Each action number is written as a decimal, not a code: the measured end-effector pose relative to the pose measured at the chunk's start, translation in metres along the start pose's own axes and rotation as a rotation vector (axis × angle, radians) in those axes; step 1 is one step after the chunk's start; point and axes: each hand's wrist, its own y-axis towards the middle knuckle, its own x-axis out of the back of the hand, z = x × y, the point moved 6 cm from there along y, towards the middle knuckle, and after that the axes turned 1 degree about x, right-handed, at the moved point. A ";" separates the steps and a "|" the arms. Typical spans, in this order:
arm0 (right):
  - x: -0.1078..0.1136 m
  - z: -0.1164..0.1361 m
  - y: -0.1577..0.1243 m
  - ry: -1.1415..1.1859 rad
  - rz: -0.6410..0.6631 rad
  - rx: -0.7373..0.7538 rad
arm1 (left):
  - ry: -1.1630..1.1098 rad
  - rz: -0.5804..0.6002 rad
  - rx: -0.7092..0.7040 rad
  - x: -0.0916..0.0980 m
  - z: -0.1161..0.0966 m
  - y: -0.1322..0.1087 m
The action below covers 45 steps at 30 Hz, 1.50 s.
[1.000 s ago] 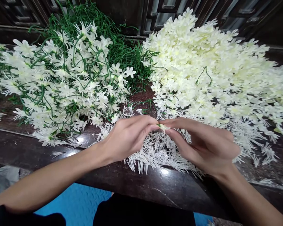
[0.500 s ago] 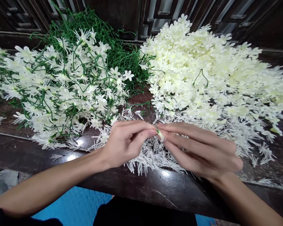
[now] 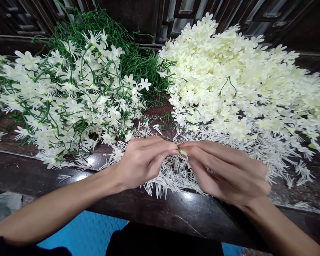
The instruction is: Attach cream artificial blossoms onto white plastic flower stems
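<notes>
My left hand [image 3: 142, 160] and my right hand [image 3: 226, 172] meet fingertip to fingertip above the dark table [image 3: 154, 209]. Both are closed in a pinch on one small artificial flower piece [image 3: 182, 153], white with a bit of green. Under the hands lies a scatter of white stamen clusters [image 3: 173, 174]. A heap of loose cream petals [image 3: 242, 85] rises behind my right hand. Behind my left hand lies a pile of assembled white flowers on green stems [image 3: 69, 96].
Bare green stems [image 3: 133, 60] are bunched at the back centre against dark wooden furniture [image 3: 176, 17]. The table's front edge runs below my wrists, with a blue floor mat [image 3: 88, 233] under it. More stamen clusters [image 3: 296, 167] spread to the right.
Both hands stayed together on the small piece and dipped slightly; the fingers shifted a little around it. The piles have not moved.
</notes>
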 end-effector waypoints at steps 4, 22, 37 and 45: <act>-0.002 0.001 -0.001 0.002 -0.013 -0.011 | 0.142 0.036 -0.069 -0.003 -0.002 -0.003; 0.004 -0.031 0.006 0.588 0.021 -0.571 | 0.021 0.061 -0.022 0.004 -0.001 0.009; -0.006 -0.074 -0.009 -0.312 0.363 -0.347 | -0.038 -0.104 0.176 0.021 0.011 0.015; -0.020 -0.066 -0.015 -0.311 0.501 -0.338 | -0.026 -0.060 0.170 0.014 0.013 0.013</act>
